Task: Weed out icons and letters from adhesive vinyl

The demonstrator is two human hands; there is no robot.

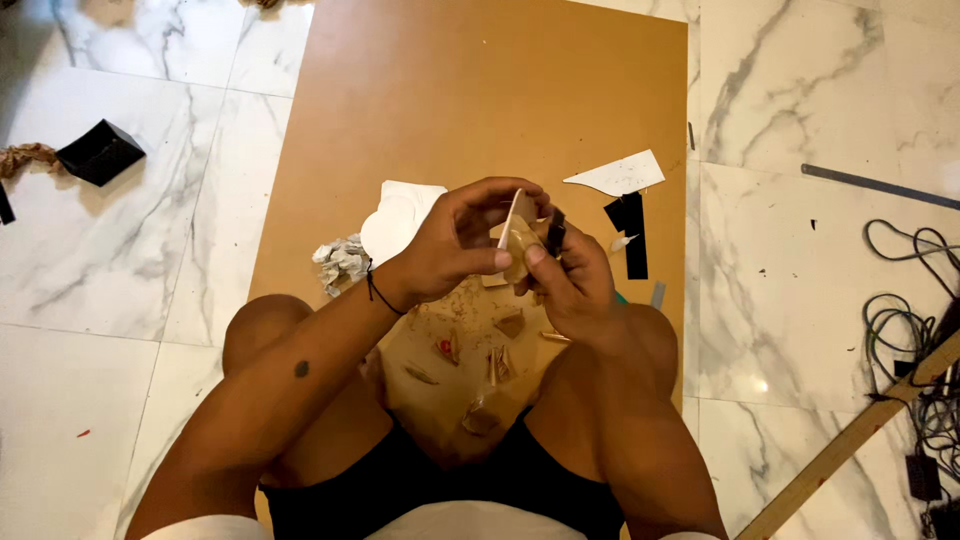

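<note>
Evidently the cutting is well under way: seen from the head camera, the left hand [450,245] pinches a small tan cardboard piece [518,240] above the lap, and the right hand [572,280] grips a dark knife [556,231] against it, with shavings [480,345] already on the brown board [480,90] below. Around lie white paper cutouts [400,215], a crumpled wad [340,260], black strips [630,230] and cables [915,330], none blocking the hands.

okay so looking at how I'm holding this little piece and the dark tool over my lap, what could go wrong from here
The dark narrow tool in the right hand works close to the left hand's fingertips pinching the small tan cardboard piece; if it is a blade, a slip could nick them. Both hands hang above the scrap-strewn brown board, so a dropped piece might vanish among the offcuts.
</note>
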